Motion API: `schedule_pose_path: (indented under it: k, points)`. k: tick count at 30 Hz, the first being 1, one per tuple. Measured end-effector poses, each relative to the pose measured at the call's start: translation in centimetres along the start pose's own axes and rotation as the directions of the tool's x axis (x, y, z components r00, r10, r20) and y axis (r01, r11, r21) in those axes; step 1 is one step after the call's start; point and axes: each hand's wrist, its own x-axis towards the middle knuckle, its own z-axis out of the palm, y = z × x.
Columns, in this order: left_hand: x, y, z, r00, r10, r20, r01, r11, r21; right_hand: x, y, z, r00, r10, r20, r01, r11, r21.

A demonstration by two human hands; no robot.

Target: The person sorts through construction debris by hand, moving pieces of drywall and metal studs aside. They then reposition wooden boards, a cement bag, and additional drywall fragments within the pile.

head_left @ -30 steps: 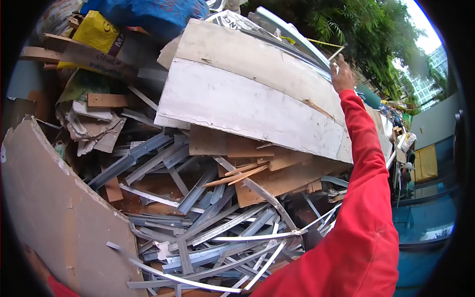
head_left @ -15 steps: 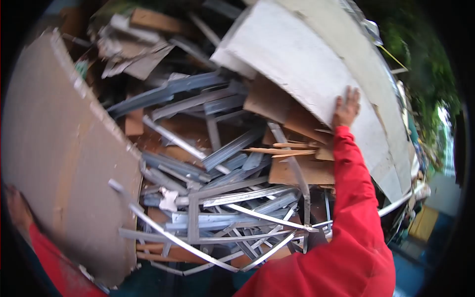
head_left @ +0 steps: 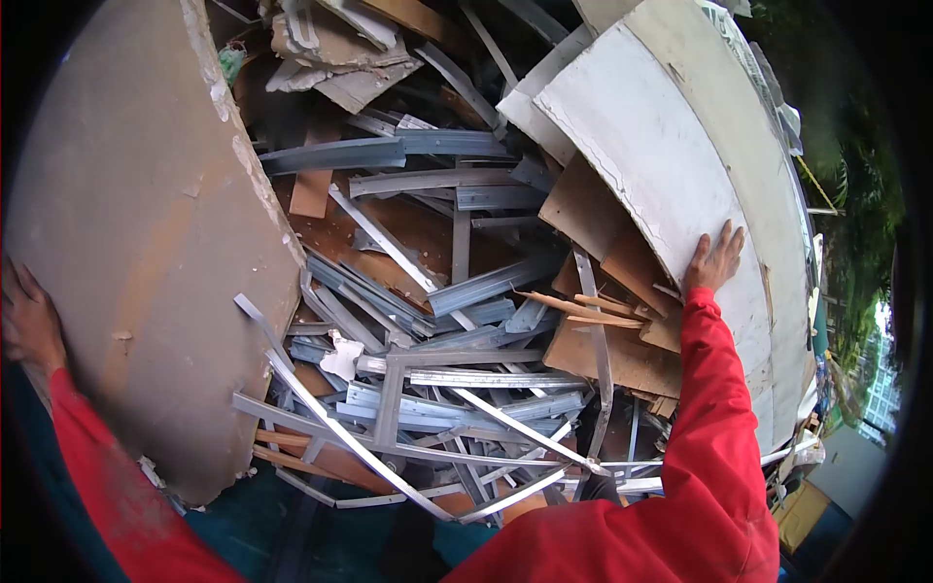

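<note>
White board (head_left: 641,165): curved, tilted, top right of the scrap heap. Right hand (head_left: 714,260) flat on its lower edge, fingers spread, gripping nothing. Brown board (head_left: 136,243) leans at far left; left hand (head_left: 29,325) pressed open against it. Between them: tangled metal studs (head_left: 457,389) and wood offcuts (head_left: 622,355).

I'm seeing an outdoor spot in flat daylight, with a heap of metal strips (head_left: 457,389) and wood scraps (head_left: 622,355) ahead, dark trees (head_left: 855,194) at right, a pale building (head_left: 889,389) beyond them, and teal floor (head_left: 253,530) below.
</note>
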Motion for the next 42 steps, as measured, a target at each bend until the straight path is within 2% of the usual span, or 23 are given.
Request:
schedule_pose_path:
  k: [2, 5, 21, 27, 31, 32, 37, 42]
  points:
    - [0.2, -1.6, 3.7, 0.988, 0.049, -0.144, -0.055, 0.998, -0.036, -0.1, -0.2, -0.2, 1.0, 0.0, 0.013, 0.0, 1.0, -0.001]
    - [-0.2, -2.6, 6.3, 0.969, 0.085, -0.231, -0.096, 0.995, -0.037, 0.1, 0.1, -0.2, 1.0, -0.005, 0.022, 0.005, 1.0, -0.012]
    - [-2.1, -4.2, 10.3, 0.932, 0.135, -0.336, -0.157, 0.987, -0.039, 0.4, 0.1, 0.7, 0.999, -0.021, 0.025, 0.021, 1.0, 0.0]
    - [0.0, -6.7, 13.4, 0.872, 0.24, -0.427, -0.278, 0.96, -0.028, 0.3, -0.4, 0.4, 0.998, -0.017, 0.059, 0.017, 1.0, 0.008]
    - [1.0, -7.6, 12.3, 0.839, 0.274, -0.469, -0.326, 0.945, -0.031, 0.6, -0.9, 0.4, 0.998, 0.019, 0.054, -0.02, 1.0, 0.021]
    - [0.2, -6.8, 10.8, 0.838, 0.246, -0.487, -0.288, 0.958, -0.012, 0.7, -0.9, 0.4, 0.998, 0.016, 0.055, -0.017, 1.0, 0.02]
    - [-1.2, -5.2, 7.2, 0.845, 0.165, -0.508, -0.312, 0.924, -0.219, 0.5, -0.4, 0.6, 0.997, 0.001, 0.073, -0.004, 0.999, 0.032]
    - [-2.0, -3.8, 5.5, 0.857, 0.118, -0.502, -0.301, 0.905, -0.301, 0.5, -0.4, 0.8, 0.999, -0.024, 0.041, 0.022, 0.999, 0.04]
